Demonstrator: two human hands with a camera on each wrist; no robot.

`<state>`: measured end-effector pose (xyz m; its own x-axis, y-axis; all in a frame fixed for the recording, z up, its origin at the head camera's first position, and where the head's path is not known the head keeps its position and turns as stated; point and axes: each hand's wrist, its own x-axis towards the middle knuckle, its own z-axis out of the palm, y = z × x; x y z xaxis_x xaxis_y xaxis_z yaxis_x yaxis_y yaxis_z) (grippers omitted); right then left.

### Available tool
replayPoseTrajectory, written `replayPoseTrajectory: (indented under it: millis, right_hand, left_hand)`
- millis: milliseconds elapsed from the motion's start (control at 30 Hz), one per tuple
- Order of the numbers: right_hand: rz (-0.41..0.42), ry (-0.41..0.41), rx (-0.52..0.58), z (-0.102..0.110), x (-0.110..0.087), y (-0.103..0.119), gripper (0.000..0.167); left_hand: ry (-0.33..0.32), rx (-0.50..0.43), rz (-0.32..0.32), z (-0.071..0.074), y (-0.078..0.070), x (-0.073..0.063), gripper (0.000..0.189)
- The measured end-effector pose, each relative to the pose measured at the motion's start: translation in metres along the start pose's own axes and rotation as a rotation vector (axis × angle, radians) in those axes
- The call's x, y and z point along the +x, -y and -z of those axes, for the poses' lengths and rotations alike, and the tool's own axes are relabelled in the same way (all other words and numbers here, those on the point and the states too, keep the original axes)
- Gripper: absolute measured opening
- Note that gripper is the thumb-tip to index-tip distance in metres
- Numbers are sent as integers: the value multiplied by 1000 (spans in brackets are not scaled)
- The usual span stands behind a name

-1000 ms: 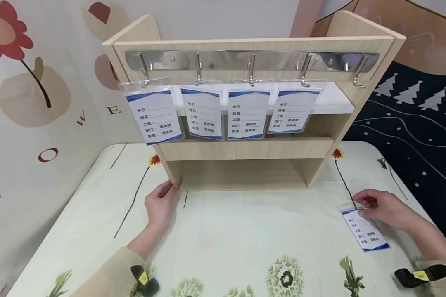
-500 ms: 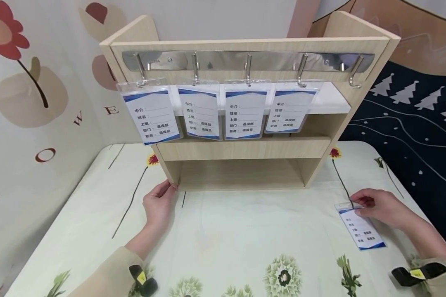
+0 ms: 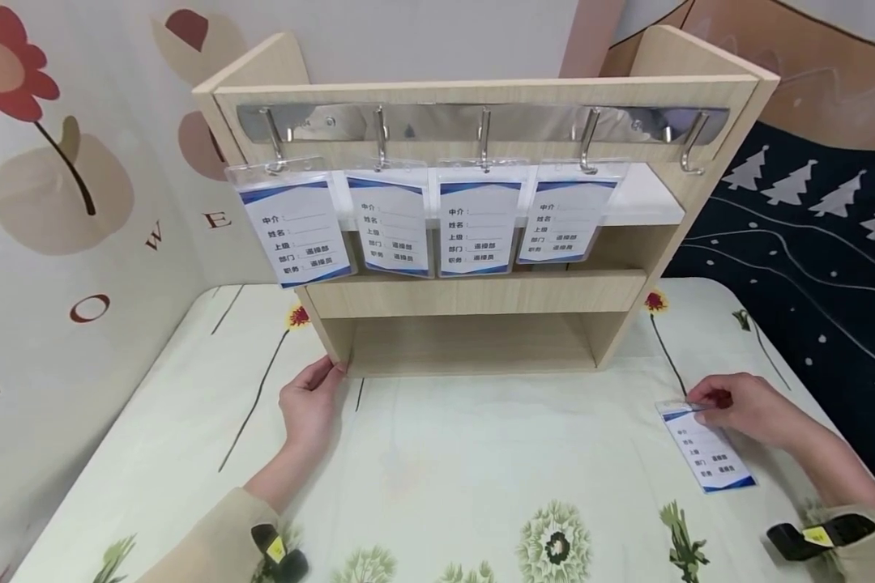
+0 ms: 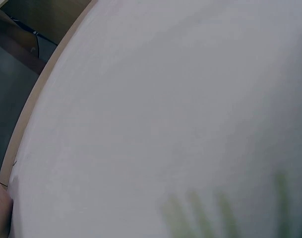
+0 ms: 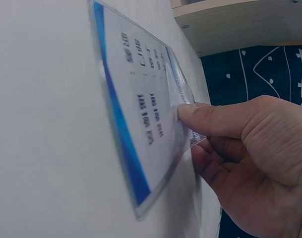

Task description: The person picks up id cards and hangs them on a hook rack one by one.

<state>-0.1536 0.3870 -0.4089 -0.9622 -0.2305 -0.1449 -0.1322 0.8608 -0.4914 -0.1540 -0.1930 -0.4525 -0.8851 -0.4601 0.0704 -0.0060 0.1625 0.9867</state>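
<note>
My right hand (image 3: pixel 754 410) pinches the top edge of a badge (image 3: pixel 709 449) in a clear plastic sleeve, thumb on its front face. In the right wrist view the badge (image 5: pixel 136 104) is tilted, close over the tablecloth. My left hand (image 3: pixel 310 405) grips the lower left front corner of a pale wooden shelf (image 3: pixel 481 293) with thumb and fingers. Several similar badges, one of them a badge (image 3: pixel 479 227) at the middle, hang in a row from metal hooks on the shelf's front. The rightmost hook (image 3: pixel 694 144) carries nothing. The left wrist view does not show the left hand's grip.
A white tablecloth (image 3: pixel 437 453) with printed flowers covers the table. Behind it stand a patterned wall (image 3: pixel 102 267) at left and a dark blue cloth with printed trees (image 3: pixel 809 267) at right. The shelf's bottom compartment (image 3: pixel 474 344) faces me.
The whole head view shifts slightly. Both hands keep their places, the left at the shelf corner and the right pinching the badge.
</note>
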Motion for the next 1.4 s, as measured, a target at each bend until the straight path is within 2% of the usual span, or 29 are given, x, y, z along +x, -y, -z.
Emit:
replayPoseTrajectory:
  millis: [267, 433, 633, 800, 1033, 1267, 1400]
  right_hand:
    - [49, 64, 26, -1, 4, 3, 15]
    - [65, 59, 19, -1, 3, 1, 14]
    - [39, 51, 41, -4, -1, -2, 17]
    - [45, 17, 70, -5, -4, -5, 20]
    - [24, -21, 173, -6, -3, -7, 29]
    - [31, -134, 105, -12, -2, -4, 29]
    - [66, -206, 119, -17, -3, -2, 25]
  left_hand:
    - [-3, -2, 3, 3, 0, -1, 29]
    - [0, -5, -9, 2, 0, 1, 29]
    - [9, -3, -12, 2, -1, 2, 29]
    - [8, 8, -4, 2, 1, 3, 29]
    - [3, 4, 0, 2, 0, 0, 30]
    - [4, 6, 4, 2, 0, 0, 30]
    - [3, 13, -2, 2, 0, 1, 30]
